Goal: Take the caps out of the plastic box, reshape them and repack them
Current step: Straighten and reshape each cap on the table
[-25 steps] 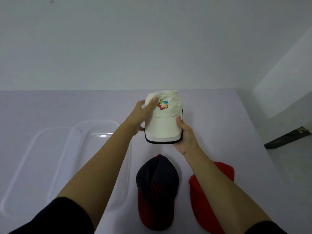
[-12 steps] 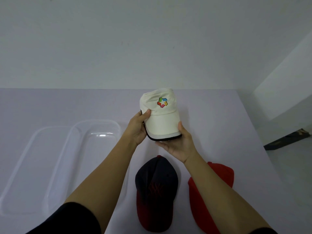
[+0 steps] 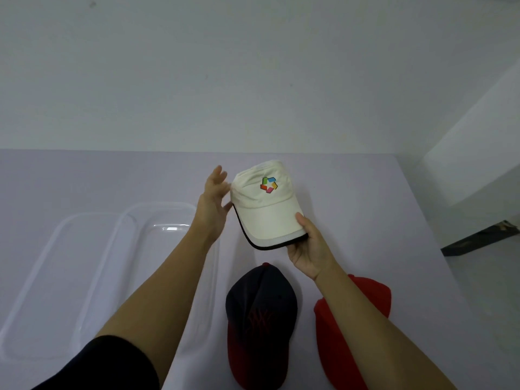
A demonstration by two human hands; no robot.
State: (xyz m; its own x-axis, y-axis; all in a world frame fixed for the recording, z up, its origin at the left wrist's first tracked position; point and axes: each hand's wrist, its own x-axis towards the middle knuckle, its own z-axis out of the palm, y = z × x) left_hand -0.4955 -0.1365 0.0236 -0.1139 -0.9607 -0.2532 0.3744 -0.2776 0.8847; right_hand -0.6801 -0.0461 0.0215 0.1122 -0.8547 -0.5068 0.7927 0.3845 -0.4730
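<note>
White cap held up over the table in your right hand, left hand open at its side.

Head view: your right hand (image 3: 308, 246) pinches the near right corner of the white cap (image 3: 266, 205) brim, thumb on top, fingers under it; the cap is off the table (image 3: 351, 192), brim toward you, colored logo facing up. Your left hand (image 3: 213, 204) is open with fingers spread, just left of the cap's crown, fingertips at or touching the fabric, can't tell which; it grips nothing. The navy cap (image 3: 260, 319) with a red brim lies flat on the table below the white cap, between your forearms. The red cap (image 3: 374, 294) lies just right of it, partly hidden by your right forearm. The clear plastic box (image 3: 157, 220) sits left of your left arm, its lid (image 3: 56, 240) beside it further left.
</note>
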